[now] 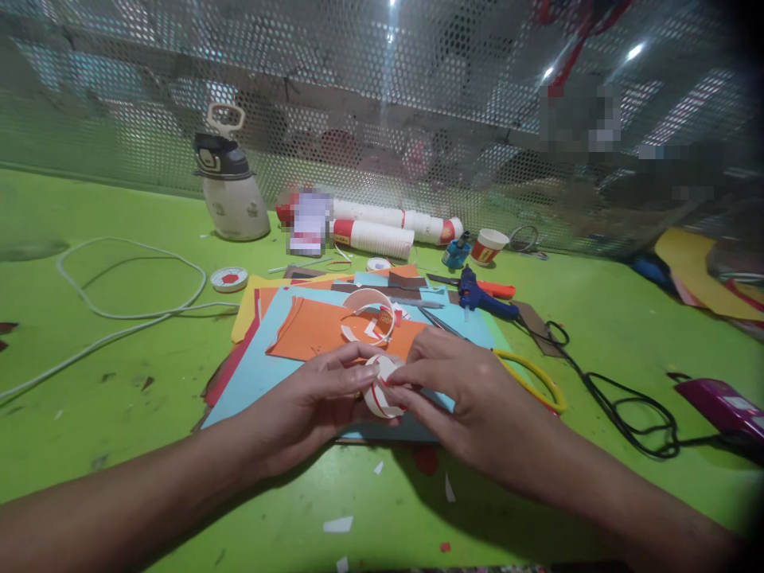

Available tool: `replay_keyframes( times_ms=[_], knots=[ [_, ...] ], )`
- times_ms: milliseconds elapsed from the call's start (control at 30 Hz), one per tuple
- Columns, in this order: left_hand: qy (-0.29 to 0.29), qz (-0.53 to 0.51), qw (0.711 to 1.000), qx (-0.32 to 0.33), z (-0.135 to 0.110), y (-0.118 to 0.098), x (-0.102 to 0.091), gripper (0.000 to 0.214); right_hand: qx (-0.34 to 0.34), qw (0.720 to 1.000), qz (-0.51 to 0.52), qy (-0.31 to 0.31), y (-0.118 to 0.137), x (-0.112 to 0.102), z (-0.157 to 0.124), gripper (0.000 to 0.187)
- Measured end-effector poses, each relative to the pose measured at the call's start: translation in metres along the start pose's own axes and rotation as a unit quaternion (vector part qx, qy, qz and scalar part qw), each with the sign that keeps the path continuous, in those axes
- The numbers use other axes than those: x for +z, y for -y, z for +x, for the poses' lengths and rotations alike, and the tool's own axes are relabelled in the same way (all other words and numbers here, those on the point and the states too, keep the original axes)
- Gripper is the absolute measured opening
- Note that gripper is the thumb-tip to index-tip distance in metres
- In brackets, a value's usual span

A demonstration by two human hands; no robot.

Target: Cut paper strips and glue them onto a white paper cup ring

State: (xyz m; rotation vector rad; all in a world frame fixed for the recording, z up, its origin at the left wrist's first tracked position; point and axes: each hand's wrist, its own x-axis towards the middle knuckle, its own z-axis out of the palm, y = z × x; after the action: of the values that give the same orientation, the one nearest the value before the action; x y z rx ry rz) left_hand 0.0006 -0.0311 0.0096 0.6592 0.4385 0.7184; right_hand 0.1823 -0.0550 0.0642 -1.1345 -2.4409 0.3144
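Observation:
Over the front of the stacked coloured paper [251, 398], my left hand [316, 394] is closed round a short white paper cup piece [379, 402] with red stripes, its thumb on the top edge. My right hand [457, 390] pinches at the right side of the same piece; its fingertips partly cover it. Just beyond, a cut white paper ring [367, 296] stands on an orange paper sheet [298, 334]. Yellow-handled scissors [537, 382] lie partly behind my right hand.
A blue glue gun [481, 298] lies behind my right hand, near an orange-handled cutter [496, 290]. Stacked paper cups [376, 237], a single cup [489, 247], a phone [309, 223] and a water bottle [232, 191] line the mesh. Cables [626, 406] cross both sides.

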Motion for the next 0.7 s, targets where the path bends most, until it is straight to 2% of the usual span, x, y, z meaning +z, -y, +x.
replay_keyframes(
  times_ms=[700],
  knots=[
    [-0.003, -0.020, 1.000, 0.000, -0.0008, -0.0009, -0.0008, 0.020, 0.001, 1.000, -0.006, -0.006, -0.0016, -0.0021, -0.0010, 0.017]
  ],
)
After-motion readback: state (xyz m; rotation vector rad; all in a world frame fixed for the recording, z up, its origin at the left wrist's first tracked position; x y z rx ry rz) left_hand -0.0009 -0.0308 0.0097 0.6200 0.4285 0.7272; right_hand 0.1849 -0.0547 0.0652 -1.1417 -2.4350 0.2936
